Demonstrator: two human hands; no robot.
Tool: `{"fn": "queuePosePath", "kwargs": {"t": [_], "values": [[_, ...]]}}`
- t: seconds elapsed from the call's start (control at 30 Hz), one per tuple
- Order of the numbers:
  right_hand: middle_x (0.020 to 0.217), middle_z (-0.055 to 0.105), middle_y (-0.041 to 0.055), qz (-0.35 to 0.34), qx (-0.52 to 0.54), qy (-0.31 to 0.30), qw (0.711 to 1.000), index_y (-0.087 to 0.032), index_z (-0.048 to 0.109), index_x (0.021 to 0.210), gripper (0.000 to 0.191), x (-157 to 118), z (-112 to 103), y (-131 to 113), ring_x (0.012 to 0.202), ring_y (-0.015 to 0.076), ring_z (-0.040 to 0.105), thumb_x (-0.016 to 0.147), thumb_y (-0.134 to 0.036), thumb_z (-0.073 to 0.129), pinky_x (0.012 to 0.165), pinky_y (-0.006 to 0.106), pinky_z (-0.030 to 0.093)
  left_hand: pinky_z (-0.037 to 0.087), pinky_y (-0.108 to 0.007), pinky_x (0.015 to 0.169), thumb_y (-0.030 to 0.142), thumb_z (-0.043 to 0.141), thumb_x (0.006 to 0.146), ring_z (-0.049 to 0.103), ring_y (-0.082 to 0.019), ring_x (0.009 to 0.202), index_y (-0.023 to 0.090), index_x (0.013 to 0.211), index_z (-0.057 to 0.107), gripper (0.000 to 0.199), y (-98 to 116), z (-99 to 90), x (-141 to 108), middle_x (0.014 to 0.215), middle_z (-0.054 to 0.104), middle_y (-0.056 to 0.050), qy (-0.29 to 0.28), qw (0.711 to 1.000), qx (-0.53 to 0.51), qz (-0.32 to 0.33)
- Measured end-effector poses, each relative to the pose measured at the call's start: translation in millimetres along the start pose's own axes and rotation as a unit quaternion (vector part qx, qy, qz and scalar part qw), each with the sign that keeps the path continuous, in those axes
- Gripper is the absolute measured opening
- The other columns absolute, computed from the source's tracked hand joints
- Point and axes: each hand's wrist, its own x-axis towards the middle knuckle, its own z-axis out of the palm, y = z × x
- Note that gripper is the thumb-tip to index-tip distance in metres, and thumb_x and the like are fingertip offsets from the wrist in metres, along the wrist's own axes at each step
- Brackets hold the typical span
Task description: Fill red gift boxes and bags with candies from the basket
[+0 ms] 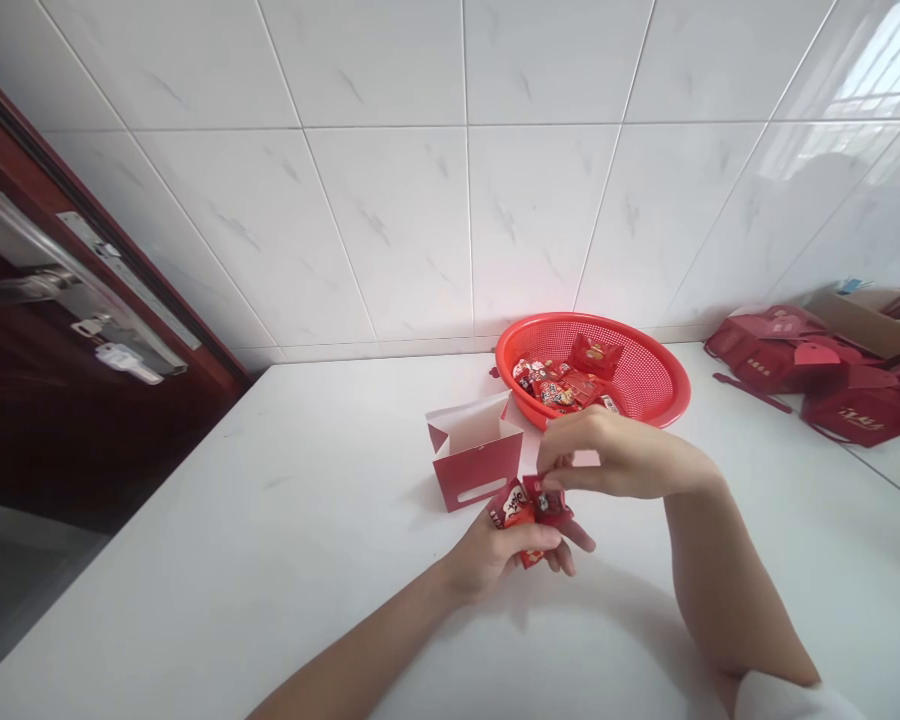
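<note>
Several red candy packets [516, 508] lie in my left hand [487, 555], with the thumb closed over them and some fingers stretched out beneath. My right hand [596, 450] reaches down from the right and pinches a dark red candy packet [549, 503] just above the left palm. Close behind my hands stands a small red paper box [480, 470], its top open and the white inside showing. Beyond it, a red plastic basket [671, 395] holds several wrapped candies [559, 385], partly hidden by its near rim.
Red gift boxes [784, 350] and an open brown carton [862, 322] stand at the far right. A white tiled wall [390, 230] closes off the back of the white table [292, 530]. A dark red door [15, 350] with keys is at left.
</note>
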Motion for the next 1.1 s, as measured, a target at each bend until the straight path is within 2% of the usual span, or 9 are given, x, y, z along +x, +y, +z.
{"fn": "queuePosePath", "kwargs": {"t": [0.07, 0.17, 0.23, 0.4, 0.57, 0.67, 0.77, 0.93, 1.1], "values": [[0.073, 0.071, 0.0015, -0.003, 0.032, 0.108, 0.994, -0.020, 0.072, 0.082, 0.016, 0, -3, -3, 0.065, 0.0144, 0.064, 0.094, -0.026, 0.064, 0.058, 0.025, 0.051, 0.042, -0.027, 0.059, 0.027, 0.072, 0.080, 0.060, -0.013, 0.058, 0.016, 0.112, 0.068, 0.034, 6, -1.3, -2, 0.087, 0.077, -0.010, -0.006, 0.999, 0.034, -0.007], [0.070, 0.068, 0.0011, 0.007, 0.039, 0.302, 0.953, -0.020, 0.070, 0.080, 0.015, 5, 0, -3, 0.062, 0.0146, 0.061, 0.091, -0.030, 0.069, 0.055, 0.027, 0.049, 0.041, -0.026, 0.055, 0.030, 0.074, 0.080, 0.051, -0.011, 0.053, 0.017, 0.110, 0.070, 0.033, 24, -4.4, -9, 0.075, 0.072, -0.005, -0.031, 0.993, 0.109, -0.016], [0.075, 0.070, 0.0023, 0.005, 0.019, 0.355, 0.935, -0.021, 0.069, 0.083, 0.012, 13, 9, 1, 0.066, 0.0160, 0.064, 0.091, -0.030, 0.069, 0.058, 0.028, 0.051, 0.041, -0.026, 0.053, 0.030, 0.074, 0.080, 0.053, -0.012, 0.054, 0.017, 0.107, 0.072, 0.030, 43, -8.0, -17, 0.071, 0.069, -0.003, -0.039, 0.986, 0.165, -0.008], [0.078, 0.073, 0.0018, 0.018, -0.088, 0.339, 0.936, -0.021, 0.067, 0.088, 0.010, 37, 39, 10, 0.067, 0.0149, 0.063, 0.094, -0.018, 0.058, 0.065, 0.028, 0.049, 0.038, -0.026, 0.050, 0.034, 0.072, 0.084, 0.051, -0.011, 0.052, 0.018, 0.105, 0.073, 0.026, 90, -26.5, -39, 0.070, 0.069, -0.003, 0.015, 0.974, 0.215, 0.076], [0.073, 0.071, 0.0005, 0.023, -0.135, 0.284, 0.949, -0.020, 0.067, 0.090, 0.012, 47, 52, 16, 0.061, 0.0132, 0.058, 0.094, -0.017, 0.056, 0.066, 0.028, 0.045, 0.033, -0.025, 0.049, 0.035, 0.072, 0.082, 0.043, -0.008, 0.045, 0.018, 0.095, 0.072, 0.021, 110, -38.6, -44, 0.062, 0.065, 0.001, 0.125, 0.964, 0.166, 0.169], [0.073, 0.070, 0.0005, 0.021, -0.111, 0.299, 0.948, -0.020, 0.067, 0.088, 0.012, 46, 51, 16, 0.061, 0.0130, 0.059, 0.093, -0.018, 0.057, 0.064, 0.027, 0.045, 0.034, -0.027, 0.051, 0.032, 0.071, 0.080, 0.041, -0.008, 0.044, 0.017, 0.091, 0.070, 0.019, 112, -37.9, -42, 0.059, 0.063, 0.002, 0.171, 0.958, 0.152, 0.175], [0.076, 0.071, 0.0012, 0.015, -0.047, 0.310, 0.949, -0.020, 0.067, 0.088, 0.010, 44, 48, 11, 0.063, 0.0130, 0.060, 0.094, -0.022, 0.058, 0.061, 0.026, 0.047, 0.036, -0.027, 0.053, 0.034, 0.072, 0.081, 0.042, -0.008, 0.044, 0.016, 0.096, 0.069, 0.024, 110, -36.6, -40, 0.060, 0.064, 0.002, 0.174, 0.961, 0.145, 0.158], [0.083, 0.071, 0.0018, -0.026, 0.044, 0.310, 0.949, -0.020, 0.068, 0.096, 0.010, 41, 50, 0, 0.066, 0.0124, 0.061, 0.094, -0.030, 0.065, 0.062, 0.026, 0.050, 0.040, -0.027, 0.055, 0.057, 0.067, 0.087, 0.046, -0.008, 0.043, 0.017, 0.114, 0.063, 0.048, 100, -31.8, -35, 0.065, 0.067, 0.001, 0.152, 0.971, 0.127, 0.134], [0.112, 0.071, 0.0086, -0.091, 0.056, 0.295, 0.949, -0.023, 0.069, 0.103, 0.010, 44, 61, -11, 0.105, 0.0222, 0.068, 0.093, -0.026, 0.068, 0.091, 0.037, 0.056, 0.042, -0.027, 0.055, 0.077, 0.052, 0.087, 0.049, -0.012, 0.047, 0.017, 0.112, 0.064, 0.065, 87, -25.0, -30, 0.053, 0.057, 0.004, 0.123, 0.977, 0.137, 0.111]]}}
